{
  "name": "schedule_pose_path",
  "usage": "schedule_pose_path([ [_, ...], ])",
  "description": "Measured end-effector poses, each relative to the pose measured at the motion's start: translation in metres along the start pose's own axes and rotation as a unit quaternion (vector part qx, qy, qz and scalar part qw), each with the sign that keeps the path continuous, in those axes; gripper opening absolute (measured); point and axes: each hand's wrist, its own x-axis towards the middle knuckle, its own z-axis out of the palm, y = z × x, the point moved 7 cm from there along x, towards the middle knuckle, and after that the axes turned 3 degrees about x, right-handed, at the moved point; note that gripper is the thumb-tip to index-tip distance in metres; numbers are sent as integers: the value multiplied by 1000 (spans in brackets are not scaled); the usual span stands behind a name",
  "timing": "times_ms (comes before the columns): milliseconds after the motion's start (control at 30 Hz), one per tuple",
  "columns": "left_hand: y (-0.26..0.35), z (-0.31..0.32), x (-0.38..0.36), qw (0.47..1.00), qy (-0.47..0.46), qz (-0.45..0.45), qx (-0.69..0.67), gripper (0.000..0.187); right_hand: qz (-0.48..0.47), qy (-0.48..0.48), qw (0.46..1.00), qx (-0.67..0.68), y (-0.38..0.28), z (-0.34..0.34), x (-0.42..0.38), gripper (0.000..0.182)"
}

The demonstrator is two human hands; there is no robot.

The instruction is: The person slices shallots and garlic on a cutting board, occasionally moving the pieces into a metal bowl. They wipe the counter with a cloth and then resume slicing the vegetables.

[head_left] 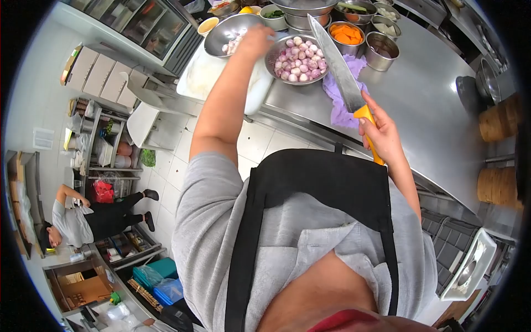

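My right hand (381,131) is closed around the yellow handle of a large kitchen knife (338,66). Its broad blade points up and away, above a crumpled purple cloth (338,97) on the steel counter. My left hand (257,41) reaches over the rim between two metal bowls; its fingers are blurred and partly hidden. The left metal bowl (217,37) holds whitish pieces that look like garlic cloves. Peeled purple shallots (301,60) fill the other bowl (269,66), just right of that hand. A white cutting board (199,77) lies under my left forearm.
Sliced carrots (346,34) sit in a metal bowl behind the cloth, beside a metal pot (381,52) and several other containers. Bamboo steamers (500,185) stand at far right. Off to the left are a white chair (145,102), a shelf rack and another person (83,224).
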Motion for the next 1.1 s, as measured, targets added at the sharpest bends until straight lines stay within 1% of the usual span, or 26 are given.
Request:
schedule_pose_path([
  [67,22,52,-5,978,-172,40,-107,26,13,8,1000,7,4,0,-6,54],
  [100,29,59,-5,979,-169,44,-108,26,21,13,1000,14,4,-1,-6,54],
  [167,29,73,-11,977,-215,-8,-10,28,19,13,1000,16,4,-1,-8,54],
  [300,24,69,-12,977,-208,7,-36,30,22,2,999,33,7,6,-6,54],
  [367,24,45,-16,982,-136,1,-133,26,27,-12,999,35,9,12,-1,54],
  [400,22,39,-22,982,-136,-3,-131,26,31,-21,999,36,10,16,1,54],
  [433,13,28,-30,961,-91,-56,-255,26,32,-27,998,36,11,21,2,54],
  [467,1,19,-41,921,-41,-109,-373,26,38,-45,998,35,12,28,4,55],
  [500,-6,17,-56,921,-37,-116,-370,26,42,-64,997,34,13,34,7,55],
  [533,-16,18,-73,867,-16,-139,-477,28,41,-72,996,33,15,38,11,55],
  [567,-25,20,-90,801,7,-160,-577,29,49,-97,994,31,20,46,14,54],
  [600,-36,24,-107,787,28,-195,-585,31,59,-123,990,30,23,54,16,54],
  [633,-44,29,-121,787,33,-204,-582,31,61,-133,989,30,22,61,19,54],
  [700,-68,42,-157,835,51,-290,-464,28,82,-160,982,-62,24,75,26,54],
  [733,-76,44,-172,873,75,-312,-367,25,85,-172,979,-64,26,82,30,54],
  [767,-81,51,-183,870,79,-323,-365,25,72,-180,975,-106,29,88,35,53],
  [800,-81,50,-194,881,85,-340,-319,23,58,-188,969,-147,31,94,40,52],
  [833,-80,49,-203,889,89,-356,-274,21,60,-199,967,-150,34,101,43,52],
  [867,-79,40,-207,908,122,-335,-219,22,25,-205,959,-197,32,106,47,52],
  [900,-79,35,-208,906,125,-341,-217,22,-11,-207,948,-242,30,112,51,52],
  [933,-78,31,-209,902,115,-352,-223,22,-11,-214,946,-244,35,116,56,52],
  [967,-76,30,-211,897,106,-363,-229,21,-61,-214,935,-278,38,122,59,51],
  [1000,-78,35,-213,876,102,-380,-279,21,-112,-212,920,-310,39,127,63,51],
  [1033,-81,38,-214,875,104,-384,-278,21,-113,-216,919,-310,41,131,66,51],
  [1100,-83,38,-215,877,133,-360,-288,22,-89,-236,894,-369,52,139,71,51],
])
